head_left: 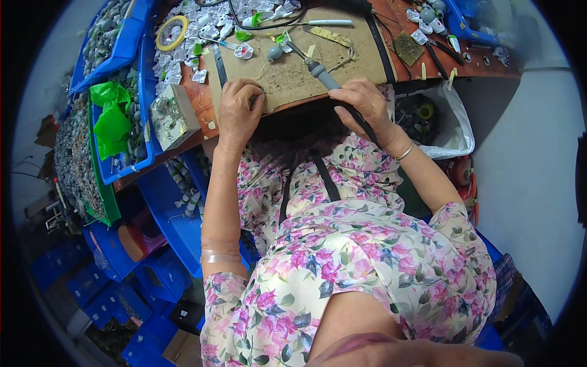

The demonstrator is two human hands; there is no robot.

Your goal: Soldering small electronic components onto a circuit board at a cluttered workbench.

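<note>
My right hand (365,111) is wrapped round the grey and black handle of a soldering iron (320,76). Its metal tip points up and left and reaches a small green and white plastic piece (284,40). Just below that piece lies a round grey part (275,54) with a thin wire, on a brown cardboard sheet (299,85). At the sheet's near left edge rests my left hand (240,109), its fingers curled; whatever they may hold is hidden. A white pen-like stick (330,22) lies beyond the iron.
Many white plastic pieces (208,21) and a yellow tape roll (172,33) cover the back left. A small box (174,116) stands by a blue bin (145,104) of grey parts. Right of the sheet are a sponge (408,49) and pliers (446,54); a white bag (461,116) hangs below.
</note>
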